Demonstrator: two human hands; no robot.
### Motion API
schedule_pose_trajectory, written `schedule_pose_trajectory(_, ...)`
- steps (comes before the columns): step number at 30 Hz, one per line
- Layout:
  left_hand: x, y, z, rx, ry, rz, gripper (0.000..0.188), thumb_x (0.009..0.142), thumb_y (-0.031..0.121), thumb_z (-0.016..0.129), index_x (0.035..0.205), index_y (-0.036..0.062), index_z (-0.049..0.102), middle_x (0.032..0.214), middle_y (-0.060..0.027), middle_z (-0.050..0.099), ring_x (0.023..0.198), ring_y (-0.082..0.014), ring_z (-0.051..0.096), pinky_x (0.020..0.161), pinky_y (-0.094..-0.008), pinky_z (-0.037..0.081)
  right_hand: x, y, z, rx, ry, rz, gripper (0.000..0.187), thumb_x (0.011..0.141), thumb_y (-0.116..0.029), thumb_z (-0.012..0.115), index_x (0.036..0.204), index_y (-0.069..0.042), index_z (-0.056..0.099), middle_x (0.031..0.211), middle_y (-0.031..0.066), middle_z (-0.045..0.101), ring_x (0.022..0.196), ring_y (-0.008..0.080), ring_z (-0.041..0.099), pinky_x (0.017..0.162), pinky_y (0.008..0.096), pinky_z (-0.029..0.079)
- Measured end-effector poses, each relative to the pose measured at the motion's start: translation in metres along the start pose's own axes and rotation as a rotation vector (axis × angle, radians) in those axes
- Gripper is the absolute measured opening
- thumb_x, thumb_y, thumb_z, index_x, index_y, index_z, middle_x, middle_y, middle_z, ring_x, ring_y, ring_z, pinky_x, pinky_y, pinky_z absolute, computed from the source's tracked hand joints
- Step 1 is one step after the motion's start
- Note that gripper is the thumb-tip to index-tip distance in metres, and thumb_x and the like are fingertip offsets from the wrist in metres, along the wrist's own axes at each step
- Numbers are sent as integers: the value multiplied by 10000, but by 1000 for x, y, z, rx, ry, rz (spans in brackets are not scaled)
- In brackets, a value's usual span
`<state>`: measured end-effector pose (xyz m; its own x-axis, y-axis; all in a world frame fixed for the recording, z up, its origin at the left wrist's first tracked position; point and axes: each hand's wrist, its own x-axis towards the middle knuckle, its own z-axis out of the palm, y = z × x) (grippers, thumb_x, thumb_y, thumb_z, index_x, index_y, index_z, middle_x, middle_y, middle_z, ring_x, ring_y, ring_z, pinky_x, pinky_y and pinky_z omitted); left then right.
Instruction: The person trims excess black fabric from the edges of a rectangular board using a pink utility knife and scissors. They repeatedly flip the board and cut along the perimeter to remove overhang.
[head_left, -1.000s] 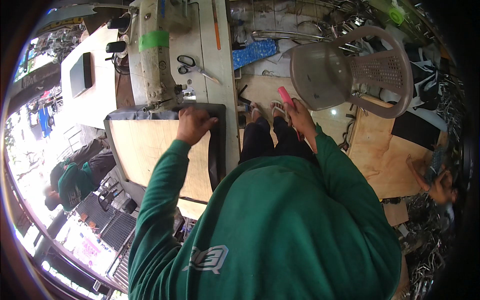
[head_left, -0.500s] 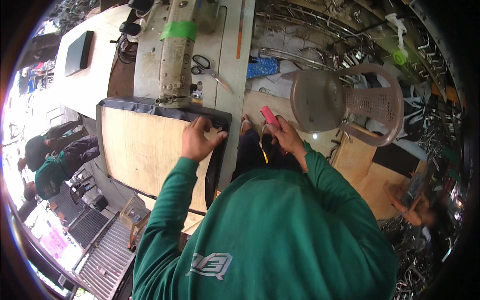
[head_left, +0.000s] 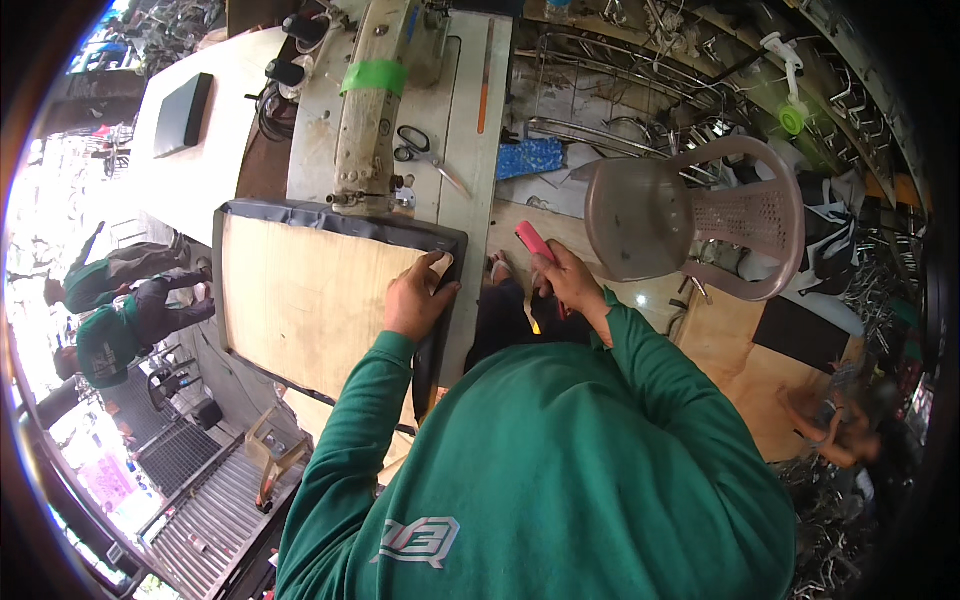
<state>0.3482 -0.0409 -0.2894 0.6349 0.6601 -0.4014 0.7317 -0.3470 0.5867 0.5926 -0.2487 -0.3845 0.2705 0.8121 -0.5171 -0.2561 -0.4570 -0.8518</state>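
Left hand: back facing up, over the near right part of the panel; thumb and forefinger stand apart, their tips at the dark border near the upper right corner.
Left arm: green sleeve rising from the lower edge, slanting up and right to the wrist.
Right hand: fingers closed around a pink-handled tool — its pink end pointing up and left, the lower part mostly hidden.
Right arm: elbow bent outward, forearm angled up and left, hand held right of the table, apart from the panel.
Panel: pale plywood board edged with folded black covering, lying on the sewing table, its top edge by the sewing machine head.
Sewing machine: pale and worn, banded with green tape.
Scissors: on the tabletop, just right of the machine — black handles, blades toward the lower right.
Chair: brown plastic, beyond the right hand.
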Motion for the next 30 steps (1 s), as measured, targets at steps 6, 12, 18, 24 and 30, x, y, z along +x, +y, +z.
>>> schedule_pose_trajectory(6,-2,22,8,-104,188,-70,790,864,280,936,1535,118,550,989,-73,750,926,-255,728,852,-425,591,-15,22,-18,7,88,22,427,1139,-484,612,1147,-58,627,758,22,631,628,126,650,628,332,531)
schedule_pose_trajectory(12,4,30,-10,517,-84,-157,562,882,595,836,1203,136,799,987,-97,807,1023,-327,731,1006,-524,500,-27,30,-32,77,146,16,452,1135,-505,610,1127,-54,623,771,25,640,630,127,650,639,328,535)
schedule_pose_trajectory(18,42,17,-28,661,-90,308,429,947,597,747,956,181,853,935,-72,804,1141,-300,679,1208,-575,331,-25,34,-35,25,172,16,472,1138,-513,600,1110,-42,618,741,29,630,639,145,656,649,335,525)
schedule_pose_trajectory(24,61,-20,-36,402,-227,291,395,984,456,753,780,118,761,799,-91,678,1025,-340,624,1188,-529,346,-16,40,-30,30,162,16,503,1127,-543,608,1103,-40,612,728,32,630,637,151,657,652,351,524)
schedule_pose_trajectory(30,70,-27,-37,333,-280,289,455,945,442,784,662,118,638,699,-62,636,943,-313,613,1033,-494,367,-20,26,-9,-172,-2,11,572,1102,-612,602,1180,-46,627,746,72,661,625,187,680,655,385,541)
